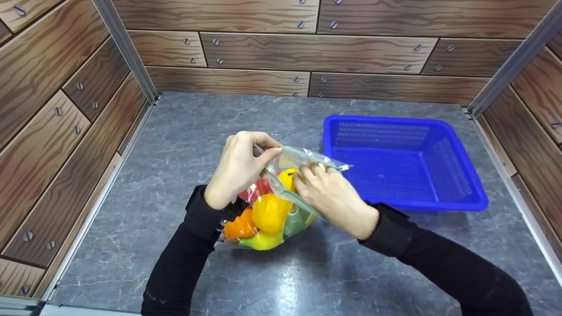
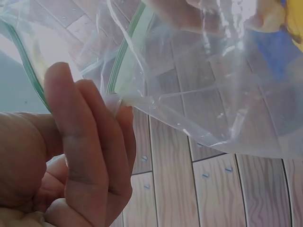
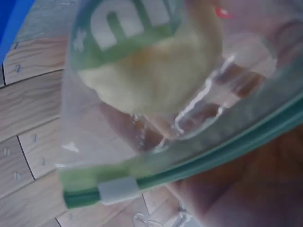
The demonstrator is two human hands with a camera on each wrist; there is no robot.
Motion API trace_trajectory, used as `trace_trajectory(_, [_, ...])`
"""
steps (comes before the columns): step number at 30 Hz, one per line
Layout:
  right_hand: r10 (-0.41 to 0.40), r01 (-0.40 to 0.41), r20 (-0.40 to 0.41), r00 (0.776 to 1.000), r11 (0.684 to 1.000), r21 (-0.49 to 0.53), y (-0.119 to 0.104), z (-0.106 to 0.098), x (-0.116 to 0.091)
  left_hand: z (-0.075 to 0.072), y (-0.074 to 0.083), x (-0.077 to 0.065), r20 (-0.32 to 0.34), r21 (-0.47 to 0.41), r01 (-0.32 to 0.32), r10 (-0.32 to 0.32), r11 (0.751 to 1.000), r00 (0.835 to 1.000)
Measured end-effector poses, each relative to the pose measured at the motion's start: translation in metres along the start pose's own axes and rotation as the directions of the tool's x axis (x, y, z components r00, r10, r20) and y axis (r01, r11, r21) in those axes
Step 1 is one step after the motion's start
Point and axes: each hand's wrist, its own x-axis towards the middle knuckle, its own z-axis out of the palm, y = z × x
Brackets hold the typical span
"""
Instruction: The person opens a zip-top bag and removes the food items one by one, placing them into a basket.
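Note:
A clear zip bag (image 1: 295, 198) with a green seal stands on the grey surface, its mouth spread. My left hand (image 1: 241, 164) pinches one edge of the mouth between thumb and fingers. My right hand (image 1: 327, 191) reaches into the mouth, fingers curled round a yellow fruit (image 1: 287, 177) with a dark tip; its kind is partly hidden. Through the film show a yellow lemon-like fruit (image 1: 271, 213), an orange piece (image 1: 240, 226), a red fruit (image 1: 257, 189) and a yellow-green one (image 1: 262, 240). In the right wrist view, a white slider (image 3: 118, 189) sits on the seal.
A blue plastic basket (image 1: 454, 204) with perforated walls stands to the right of the bag, close to my right forearm. Wood-patterned panels (image 1: 316, 52) enclose the grey marbled tabletop (image 1: 131, 245) at the back and both sides.

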Motion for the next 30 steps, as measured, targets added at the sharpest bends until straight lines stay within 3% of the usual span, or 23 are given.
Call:
trace_trajectory(5, [-0.072,0.076,-0.047,0.996,0.992,0.102,0.01,-0.005,-0.003,0.001,-0.001,0.0,-0.011,0.015,-0.003,0.003,1.0,1.0])
trace_trajectory(9, [-0.122,0.127,-0.037,0.992,0.957,0.261,0.023,-0.024,-0.007,0.002,-0.001,-0.001,-0.006,0.006,-0.004,0.004,1.0,1.0])
trace_trajectory(12, [-0.13,0.113,0.011,0.991,0.895,0.431,0.037,-0.038,-0.011,0.002,-0.001,-0.002,0.0,-0.008,-0.004,0.004,1.0,1.0])
trace_trajectory(16, [-0.105,0.049,0.052,0.993,0.776,0.629,0.061,-0.049,-0.016,0.002,-0.002,-0.003,0.0,-0.014,-0.003,0.003,1.0,1.0])
trace_trajectory(22, [-0.055,-0.026,0.076,0.996,0.615,0.788,0.094,-0.054,-0.026,0.001,-0.003,-0.003,-0.013,0.0,0.001,-0.001,1.0,1.0])
trace_trajectory(30, [0.062,-0.166,0.157,0.986,0.533,0.829,0.143,-0.027,-0.034,0.002,-0.003,-0.002,-0.026,-0.003,0.01,-0.01,1.0,1.0])
